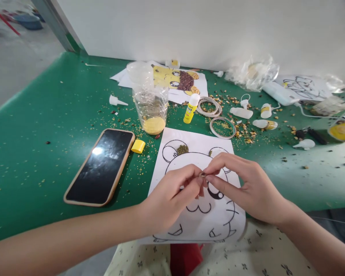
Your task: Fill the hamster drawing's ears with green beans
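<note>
Over a white sheet with a black line drawing of a cartoon animal (195, 163), my two hands meet fingertip to fingertip. My left hand (175, 189) is closed in a pinch. Thumb and forefinger of my right hand (245, 182) pinch at the same spot. Between them shows a small brownish seed-like bit (202, 175), mostly covered by the fingers. Part of the drawing's left ear is filled with small green beans (182, 149). A few pale bits show in the right ear, which my right hand partly hides.
Left of the sheet lie a phone (102, 166) and a yellow cap (138, 146). Behind stand a clear plastic cup (151, 101) with yellow grains and an uncapped glue stick (191, 109). Tape rolls (222, 128), small bottles (241, 112) and scattered beans (245, 132) lie right.
</note>
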A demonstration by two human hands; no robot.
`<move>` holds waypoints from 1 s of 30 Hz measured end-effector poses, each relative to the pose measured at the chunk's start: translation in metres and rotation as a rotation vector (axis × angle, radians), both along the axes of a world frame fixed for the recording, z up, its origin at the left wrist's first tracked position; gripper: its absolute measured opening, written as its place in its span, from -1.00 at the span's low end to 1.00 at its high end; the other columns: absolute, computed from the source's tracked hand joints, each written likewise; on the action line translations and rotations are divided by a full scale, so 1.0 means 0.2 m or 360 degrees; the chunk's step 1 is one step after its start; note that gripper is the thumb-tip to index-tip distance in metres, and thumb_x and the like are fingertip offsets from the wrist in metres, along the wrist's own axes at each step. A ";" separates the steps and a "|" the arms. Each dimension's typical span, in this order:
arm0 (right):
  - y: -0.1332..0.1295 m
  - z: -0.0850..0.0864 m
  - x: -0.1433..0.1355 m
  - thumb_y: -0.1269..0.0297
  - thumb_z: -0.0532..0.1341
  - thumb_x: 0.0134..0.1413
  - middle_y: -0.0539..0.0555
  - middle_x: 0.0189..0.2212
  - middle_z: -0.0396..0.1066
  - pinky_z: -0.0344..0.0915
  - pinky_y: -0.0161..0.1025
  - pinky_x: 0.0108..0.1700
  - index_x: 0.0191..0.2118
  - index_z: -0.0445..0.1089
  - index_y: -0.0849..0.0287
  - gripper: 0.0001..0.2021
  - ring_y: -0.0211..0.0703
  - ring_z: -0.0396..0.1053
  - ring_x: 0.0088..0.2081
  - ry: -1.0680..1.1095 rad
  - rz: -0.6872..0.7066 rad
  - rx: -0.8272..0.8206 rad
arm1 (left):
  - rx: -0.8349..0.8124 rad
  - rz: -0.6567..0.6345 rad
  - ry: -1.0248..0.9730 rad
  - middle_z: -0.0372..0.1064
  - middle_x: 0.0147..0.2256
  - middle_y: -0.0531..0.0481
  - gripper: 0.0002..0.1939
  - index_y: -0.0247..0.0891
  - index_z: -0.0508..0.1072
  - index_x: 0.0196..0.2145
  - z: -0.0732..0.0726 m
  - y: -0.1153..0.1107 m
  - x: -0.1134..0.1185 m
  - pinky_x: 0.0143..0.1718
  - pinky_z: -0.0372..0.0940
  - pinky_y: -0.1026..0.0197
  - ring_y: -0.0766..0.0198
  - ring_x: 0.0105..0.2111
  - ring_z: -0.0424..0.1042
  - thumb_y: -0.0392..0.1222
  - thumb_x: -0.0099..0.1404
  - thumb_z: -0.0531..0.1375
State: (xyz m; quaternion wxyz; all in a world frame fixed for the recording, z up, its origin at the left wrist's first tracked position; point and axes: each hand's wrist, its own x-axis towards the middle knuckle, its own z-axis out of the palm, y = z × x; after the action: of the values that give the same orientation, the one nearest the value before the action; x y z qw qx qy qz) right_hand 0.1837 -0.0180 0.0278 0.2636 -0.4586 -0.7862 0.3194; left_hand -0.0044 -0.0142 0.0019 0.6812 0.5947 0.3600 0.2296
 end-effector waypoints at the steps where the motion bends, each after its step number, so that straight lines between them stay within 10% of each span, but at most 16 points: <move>1: 0.00 0.00 0.00 0.43 0.14 0.10 0.00 -0.41 0.39 0.29 -0.30 -0.30 -0.30 0.34 0.13 -0.92 -0.27 0.34 -0.35 0.0003 -0.0017 -0.0002 | 0.0009 -0.0003 0.0002 0.27 -0.42 0.06 -0.75 -0.26 0.31 -0.36 0.00 0.00 0.00 -0.37 0.18 0.30 0.36 -0.39 0.26 -0.16 0.37 -0.08; 30: -0.03 -0.01 -0.02 0.45 0.24 0.00 -0.06 -0.47 0.47 0.34 -0.41 -0.36 -0.38 0.41 0.14 -0.93 -0.35 0.40 -0.42 0.0213 -0.0087 0.0026 | 0.0036 -0.0072 -0.0057 0.25 -0.49 0.07 -0.73 -0.29 0.30 -0.45 0.01 0.00 -0.01 -0.40 0.17 0.30 0.39 -0.44 0.24 -0.20 0.36 -0.07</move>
State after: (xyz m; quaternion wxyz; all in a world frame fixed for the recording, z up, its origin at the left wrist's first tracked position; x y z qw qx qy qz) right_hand 0.1793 -0.0244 0.0261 0.3281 -0.4554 -0.7565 0.3356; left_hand -0.0068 -0.0146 0.0043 0.6858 0.6061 0.3316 0.2288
